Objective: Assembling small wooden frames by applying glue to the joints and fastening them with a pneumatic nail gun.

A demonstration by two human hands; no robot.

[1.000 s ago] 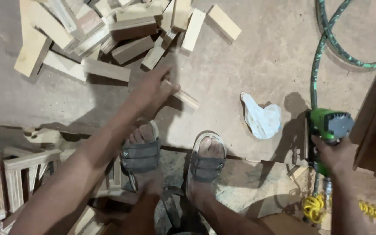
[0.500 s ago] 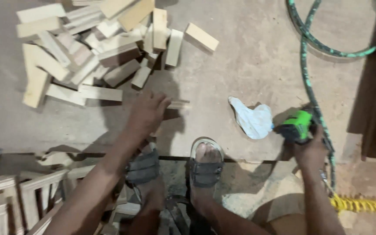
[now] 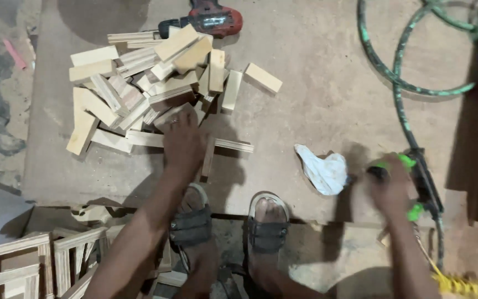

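Observation:
My left hand [image 3: 181,141] reaches into the near edge of a pile of short pale wood blocks [image 3: 150,83] on a plywood board [image 3: 316,94]. Its fingers rest on a block; a thin wood strip [image 3: 208,158] lies under the palm. Whether the fingers grip a block is not clear. My right hand [image 3: 391,185] is wrapped around a green and black power tool [image 3: 405,182], blurred, at the board's right near edge. A crumpled white rag [image 3: 323,170] lies just left of that tool.
A red and black drill [image 3: 208,21] lies behind the pile. A green hose [image 3: 399,77] loops at the right, a yellow coiled hose [image 3: 463,285] at bottom right. My sandalled feet [image 3: 230,221] stand at the board's near edge. Wooden frames [image 3: 23,263] stand bottom left.
My left hand moved forward from a loose strip into the block pile. My right hand with the green tool shifted left, nearer the rag. The view tilted, revealing the drill.

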